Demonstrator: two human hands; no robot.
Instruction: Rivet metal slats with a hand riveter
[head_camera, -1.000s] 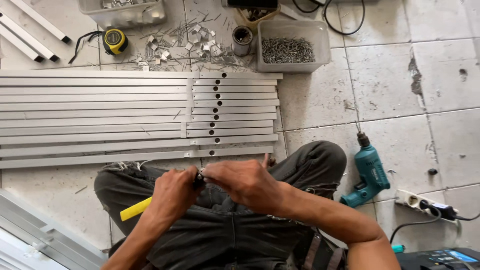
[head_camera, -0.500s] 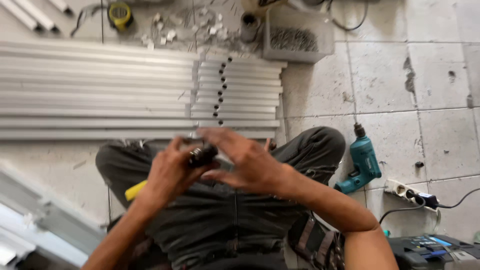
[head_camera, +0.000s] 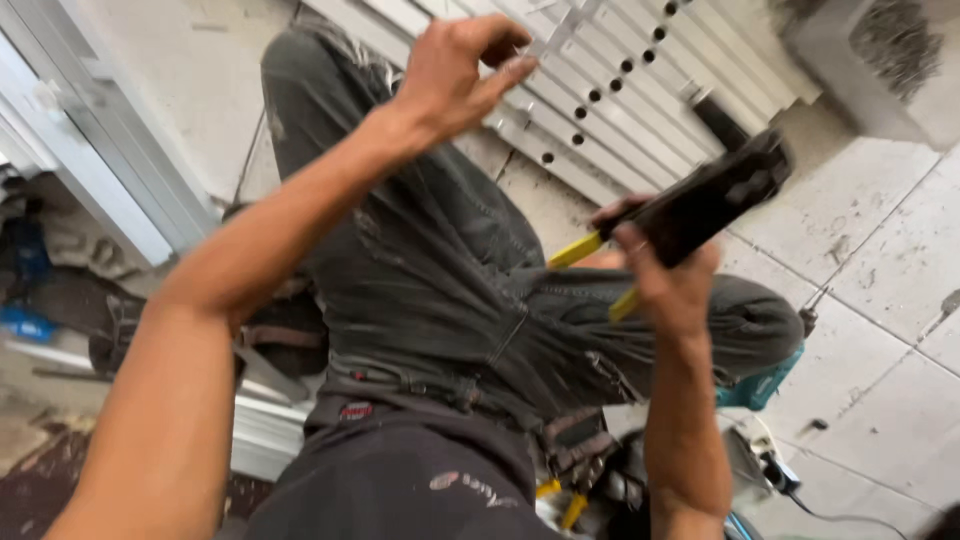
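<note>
Head view, tilted and motion-blurred. Person sits on the tiled floor (head_camera: 890, 330), legs in dark grey trousers (head_camera: 450, 270) folded in front.

Right hand (head_camera: 665, 265) is low right of centre, grip wrapped tight around a black hand tool with yellow handles (head_camera: 700, 205) (looks like a riveter or crimper, blur hides the head). The black body sticks up and to the right above the fist; one yellow handle end pokes out left of the hand, another shows just under the thumb. Tool hangs in the air over the right knee, touching nothing else.

Left hand (head_camera: 455, 70) is raised at top centre, arm stretched up from the lower left. Fingers curl loosely inward, thumb and forefinger close together near a thin pale metal strip (head_camera: 560, 30); whether the grip actually has hold of it cannot be told. The two hands are well apart.

Behind the hands: a row of pale aluminium profiles (head_camera: 640, 90) lying side by side on the floor, with a line of dark round holes across them. Grey tray of screws (head_camera: 885, 50) at top right corner. Teal power drill (head_camera: 760, 385) partly hidden beside the right leg. White power strip (head_camera: 775, 465) with cable at lower right. White frame sections (head_camera: 90, 150) lean at the left edge.
</note>
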